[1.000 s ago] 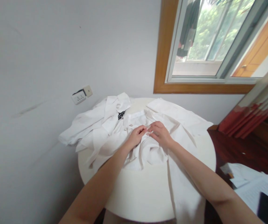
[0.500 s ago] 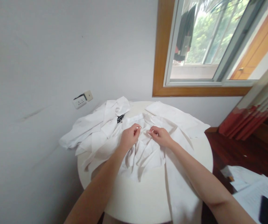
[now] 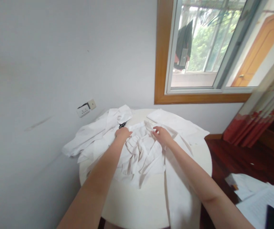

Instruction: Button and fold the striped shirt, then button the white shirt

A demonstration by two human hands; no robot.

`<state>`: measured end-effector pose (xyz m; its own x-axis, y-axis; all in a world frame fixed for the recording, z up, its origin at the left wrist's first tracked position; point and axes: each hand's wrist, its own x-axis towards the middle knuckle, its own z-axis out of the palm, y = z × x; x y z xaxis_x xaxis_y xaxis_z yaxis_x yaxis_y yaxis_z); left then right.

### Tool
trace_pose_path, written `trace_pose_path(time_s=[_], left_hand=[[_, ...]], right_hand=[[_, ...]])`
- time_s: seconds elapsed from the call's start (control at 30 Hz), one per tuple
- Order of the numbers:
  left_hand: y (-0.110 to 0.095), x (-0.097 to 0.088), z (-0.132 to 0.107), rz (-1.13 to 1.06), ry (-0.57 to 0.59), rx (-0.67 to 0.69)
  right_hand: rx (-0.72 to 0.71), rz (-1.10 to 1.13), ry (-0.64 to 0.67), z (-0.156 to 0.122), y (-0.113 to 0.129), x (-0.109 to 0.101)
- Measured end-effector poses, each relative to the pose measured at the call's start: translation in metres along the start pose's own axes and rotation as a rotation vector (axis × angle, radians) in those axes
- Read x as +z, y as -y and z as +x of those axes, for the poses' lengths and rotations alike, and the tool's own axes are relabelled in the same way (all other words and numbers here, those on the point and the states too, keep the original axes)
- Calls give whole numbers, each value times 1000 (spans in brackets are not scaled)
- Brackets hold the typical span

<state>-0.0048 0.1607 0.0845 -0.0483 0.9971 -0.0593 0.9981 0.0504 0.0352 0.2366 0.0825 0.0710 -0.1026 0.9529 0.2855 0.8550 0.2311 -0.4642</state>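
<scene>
Round white table [image 3: 132, 206] under crumpled white cloth [image 3: 140, 152], between left grip [image 3: 123, 133], closure unclear, and right grip [image 3: 161, 135], slightly apart.

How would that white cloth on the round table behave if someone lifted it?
The white cloth would probably flop, given its many loose creases. It looks thin, so probably light for its size. One end may drag, since a long section hangs past the edge of the table.
</scene>
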Motion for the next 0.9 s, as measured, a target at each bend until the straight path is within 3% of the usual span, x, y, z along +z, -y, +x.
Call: trace_pose_path(time_s=[0.13,0.3,0.4,0.53,0.63,0.73,0.83,0.9], left_hand=[[-2,0,-1,-21,1,40],[-4,-2,-10,-80,-95,80],[-4,-15,-13,-126,-150,167],[-5,-50,-18,-221,-213,328],[-11,-84,-26,-330,-414,378],[-25,-119,-39,-442,-707,436],[-45,-150,-55,-571,-981,535],[-57,-168,-67,-615,-1038,650]], right_hand=[[106,-199,20,33,-2,5],[200,-232,142,57,-1,14],[183,-218,197,59,0,16],[117,-199,139,64,11,1],[57,-140,-11,70,27,-25],[-126,166,-166,70,47,-60],[-453,517,-109,62,72,-92],[-569,540,-119,55,87,-110]])
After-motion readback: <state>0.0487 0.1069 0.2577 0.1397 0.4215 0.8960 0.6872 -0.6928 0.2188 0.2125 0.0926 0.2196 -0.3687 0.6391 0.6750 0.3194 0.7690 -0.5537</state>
